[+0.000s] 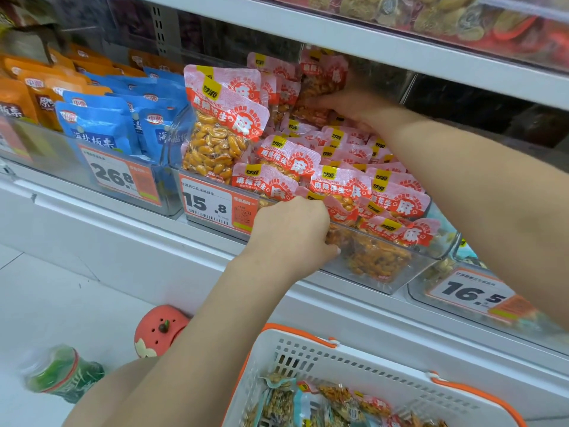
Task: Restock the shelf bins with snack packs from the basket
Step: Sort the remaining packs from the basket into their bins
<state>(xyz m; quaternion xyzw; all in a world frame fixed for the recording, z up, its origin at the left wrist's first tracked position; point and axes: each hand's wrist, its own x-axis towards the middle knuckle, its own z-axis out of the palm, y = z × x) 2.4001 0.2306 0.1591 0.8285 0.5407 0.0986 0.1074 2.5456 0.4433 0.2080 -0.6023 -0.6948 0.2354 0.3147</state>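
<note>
Under the low shelf, both hands grip peanut packs (335, 186): left hand (292, 232) at the bin's front rim (385, 238), right hand (354, 109) deep at the back.

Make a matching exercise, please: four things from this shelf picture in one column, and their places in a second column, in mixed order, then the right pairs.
Things:
1. blue packs
2. pink peanut packs
3. white basket
4. green bottle

Places:
A. on the floor, lower left
B. in the bin priced 15.8
C. in the bin priced 26.8
D. below the shelf, lower right

Pairs: 1-C, 2-B, 3-D, 4-A
</note>
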